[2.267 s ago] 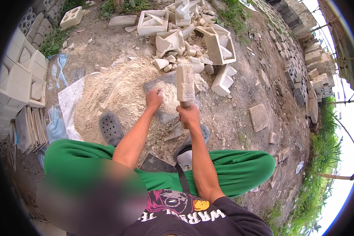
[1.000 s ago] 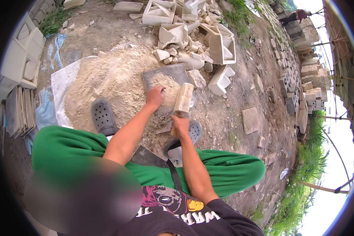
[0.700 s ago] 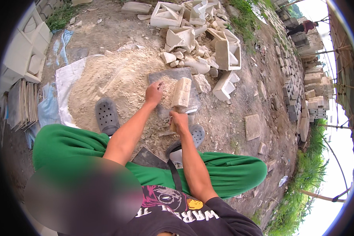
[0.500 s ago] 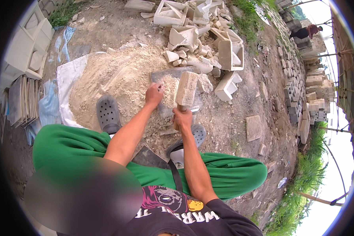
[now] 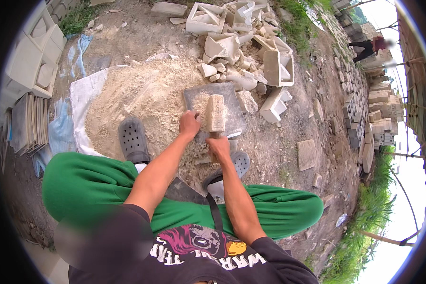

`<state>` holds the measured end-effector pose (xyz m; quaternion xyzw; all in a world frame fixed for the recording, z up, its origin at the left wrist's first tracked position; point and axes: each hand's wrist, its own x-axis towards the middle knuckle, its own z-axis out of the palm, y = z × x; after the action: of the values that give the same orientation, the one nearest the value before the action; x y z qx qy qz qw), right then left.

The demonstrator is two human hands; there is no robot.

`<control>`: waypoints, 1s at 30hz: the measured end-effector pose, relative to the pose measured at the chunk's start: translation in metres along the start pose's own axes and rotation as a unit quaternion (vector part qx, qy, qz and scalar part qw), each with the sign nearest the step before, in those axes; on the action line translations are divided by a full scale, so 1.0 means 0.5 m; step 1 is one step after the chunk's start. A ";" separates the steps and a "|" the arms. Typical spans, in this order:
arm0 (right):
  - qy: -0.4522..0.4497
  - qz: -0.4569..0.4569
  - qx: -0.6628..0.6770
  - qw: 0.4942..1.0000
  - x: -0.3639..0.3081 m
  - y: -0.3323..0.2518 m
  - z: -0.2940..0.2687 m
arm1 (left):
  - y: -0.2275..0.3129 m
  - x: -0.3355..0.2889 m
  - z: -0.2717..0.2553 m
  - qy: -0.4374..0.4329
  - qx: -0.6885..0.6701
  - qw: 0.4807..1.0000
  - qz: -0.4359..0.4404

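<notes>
My right hand (image 5: 218, 148) grips the handle of a wooden mallet (image 5: 216, 113). The blocky, pale, dusty mallet head is over a flat dark slab (image 5: 227, 92) on the ground. Closed into a fist, my left hand (image 5: 189, 124) is at the slab's left edge, just left of the mallet head. Something small and dark pokes out by its thumb, too little of it showing to name. Pale powder and crumbs lie on the slab around the mallet. A wide heap of powder (image 5: 137, 94) spreads left of the slab on a white sheet (image 5: 83, 92).
Broken pale block pieces (image 5: 222, 47) are piled beyond the slab. Light moulded blocks (image 5: 45, 73) and a stack of thin boards (image 5: 31, 123) stand at the left. My grey clogs (image 5: 133, 137) flank the work spot. Far right, another person (image 5: 371, 47) is near stacked blocks (image 5: 381, 99).
The mallet head has shifted slightly left and nearer me. My left hand has drawn back from the slab's middle to its edge, and less powder covers the slab. The distant person stands more upright.
</notes>
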<state>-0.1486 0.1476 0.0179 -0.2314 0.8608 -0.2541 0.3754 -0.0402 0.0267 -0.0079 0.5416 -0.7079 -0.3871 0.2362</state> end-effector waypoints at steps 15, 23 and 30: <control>-0.005 0.054 0.061 0.997 -0.035 -0.056 -0.072 | 0.018 0.056 0.034 -0.076 -0.009 0.995 0.060; 0.053 -0.063 0.037 0.996 -0.038 -0.074 -0.067 | 0.022 0.098 0.005 -0.016 -0.118 0.992 -0.037; -0.035 0.043 0.007 0.998 -0.042 -0.043 -0.011 | -0.047 0.024 0.002 0.096 -0.018 0.995 -0.018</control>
<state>-0.1358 0.1452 0.0453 -0.2003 0.8545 -0.2360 0.4172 -0.0308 0.0132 -0.0286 0.5845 -0.6652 -0.3498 0.3059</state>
